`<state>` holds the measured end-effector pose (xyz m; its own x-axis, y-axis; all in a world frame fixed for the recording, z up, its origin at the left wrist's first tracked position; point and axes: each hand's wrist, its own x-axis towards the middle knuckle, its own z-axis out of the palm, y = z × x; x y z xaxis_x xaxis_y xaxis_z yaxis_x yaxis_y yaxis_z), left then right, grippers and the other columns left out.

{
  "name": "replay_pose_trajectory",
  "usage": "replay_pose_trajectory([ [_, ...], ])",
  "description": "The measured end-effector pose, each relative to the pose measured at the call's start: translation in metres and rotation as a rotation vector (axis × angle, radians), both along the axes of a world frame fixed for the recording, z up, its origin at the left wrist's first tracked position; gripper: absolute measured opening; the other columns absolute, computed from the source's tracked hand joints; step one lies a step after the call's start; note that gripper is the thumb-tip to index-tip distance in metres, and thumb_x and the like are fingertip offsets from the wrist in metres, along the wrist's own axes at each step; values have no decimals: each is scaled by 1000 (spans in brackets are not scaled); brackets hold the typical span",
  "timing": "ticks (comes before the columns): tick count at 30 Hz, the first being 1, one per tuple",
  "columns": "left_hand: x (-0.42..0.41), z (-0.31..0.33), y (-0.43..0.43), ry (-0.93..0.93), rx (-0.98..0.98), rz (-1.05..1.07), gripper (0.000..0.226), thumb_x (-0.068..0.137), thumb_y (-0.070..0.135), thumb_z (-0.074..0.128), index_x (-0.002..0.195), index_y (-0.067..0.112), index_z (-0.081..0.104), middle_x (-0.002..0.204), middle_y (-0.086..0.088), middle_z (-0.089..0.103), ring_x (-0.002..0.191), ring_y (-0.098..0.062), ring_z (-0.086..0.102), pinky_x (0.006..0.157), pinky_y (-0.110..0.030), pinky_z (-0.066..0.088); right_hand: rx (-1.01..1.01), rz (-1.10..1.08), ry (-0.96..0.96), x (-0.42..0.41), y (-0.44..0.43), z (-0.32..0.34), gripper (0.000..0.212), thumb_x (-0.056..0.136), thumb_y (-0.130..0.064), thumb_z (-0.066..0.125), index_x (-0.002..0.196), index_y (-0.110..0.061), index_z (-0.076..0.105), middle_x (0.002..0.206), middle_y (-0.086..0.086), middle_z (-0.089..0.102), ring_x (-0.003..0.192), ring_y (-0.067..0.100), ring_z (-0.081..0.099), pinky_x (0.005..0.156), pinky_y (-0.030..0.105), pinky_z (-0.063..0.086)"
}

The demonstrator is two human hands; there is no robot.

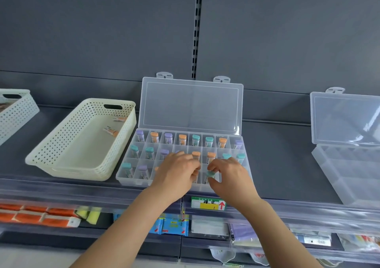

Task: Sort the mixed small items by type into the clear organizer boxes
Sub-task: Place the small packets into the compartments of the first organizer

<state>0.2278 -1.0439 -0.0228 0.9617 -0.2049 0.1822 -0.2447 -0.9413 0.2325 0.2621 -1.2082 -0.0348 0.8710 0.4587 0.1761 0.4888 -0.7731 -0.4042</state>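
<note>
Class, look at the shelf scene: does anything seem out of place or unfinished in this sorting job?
Yes. Two orange-capped items lie loose on their sides in the cream basket, while the rest stand in the open organizer box. Cap colours there are mixed along each row, not grouped.

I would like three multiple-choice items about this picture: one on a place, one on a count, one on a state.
1. Where does the cream basket stand relative to the open organizer?
A. left of it
B. right of it
C. on top of it

2. How many items lie in the cream basket?
A. none
B. two
C. five

3. What state is the lid of the organizer under the hands in?
A. shut
B. taken off
C. open, standing up at the back

Answers: 1 A, the basket sits beside the organizer's left wall. 2 B, two orange items lie on its floor. 3 C, the lid stands raised behind the compartments, while the right hand pinches a teal-capped item and the left hand works beside it.
</note>
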Motion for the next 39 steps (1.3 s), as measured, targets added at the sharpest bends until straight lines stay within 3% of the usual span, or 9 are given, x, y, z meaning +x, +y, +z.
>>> replay_pose_trajectory([
  [5,-2,8,9,-27,-15,42,25,93,34,58,112,21,67,103,5,64,100,-14,54,88,-29,43,4,38,-6,0,5,10,31,86,-28,60,116,-21,61,110,-7,66,102,14,53,82,23,44],
  [10,-11,27,48,-90,14,136,19,93,24,56,104,20,70,101,6,65,100,-14,56,85,-27,42,-12,102,-35,10,34,24,31,89,-31,58,118,-22,62,117,-4,65,107,16,57,90,29,48],
  [16,-17,50,126,-98,121,350,27,93,22,54,117,23,66,120,4,61,113,-17,50,93,-32,42,-45,245,-101,22,104,43,31,90,-30,55,120,-21,62,118,1,64,109,22,56,90,33,48],
  [23,6,38,225,135,241,447,40,88,9,50,123,25,60,116,3,56,110,-18,47,93,-34,44,-141,351,-176,51,213,51,29,89,-24,53,113,-18,66,108,4,65,104,25,54,85,33,46],
  [28,37,14,264,351,181,330,49,90,6,47,132,30,51,142,0,41,128,-22,42,103,-39,40,-372,346,-223,82,285,48,32,92,-27,48,120,-19,61,120,2,58,115,25,44,97,34,37],
  [30,46,5,275,394,162,247,47,90,5,46,130,28,49,146,1,36,128,-23,44,99,-38,41,-507,331,-207,95,308,44,28,92,-24,48,117,-20,61,118,2,58,113,25,46,96,33,37],
  [34,59,-9,294,413,145,154,43,91,6,47,127,27,51,135,6,46,119,-22,50,91,-35,46,-704,288,-54,111,339,34,28,90,-14,49,117,-14,57,118,7,57,112,27,51,82,32,42],
  [37,66,-9,303,399,109,199,19,93,23,54,109,21,64,117,4,60,107,-23,57,79,-31,47,-777,269,21,116,355,25,32,85,-4,50,116,-11,56,117,7,59,108,27,57,75,32,43],
  [39,70,-8,308,420,172,216,24,92,36,57,97,14,66,106,-2,63,97,-26,59,68,-29,39,-778,229,28,119,365,20,33,82,-1,53,114,-10,58,115,8,59,105,28,59,75,33,46],
])
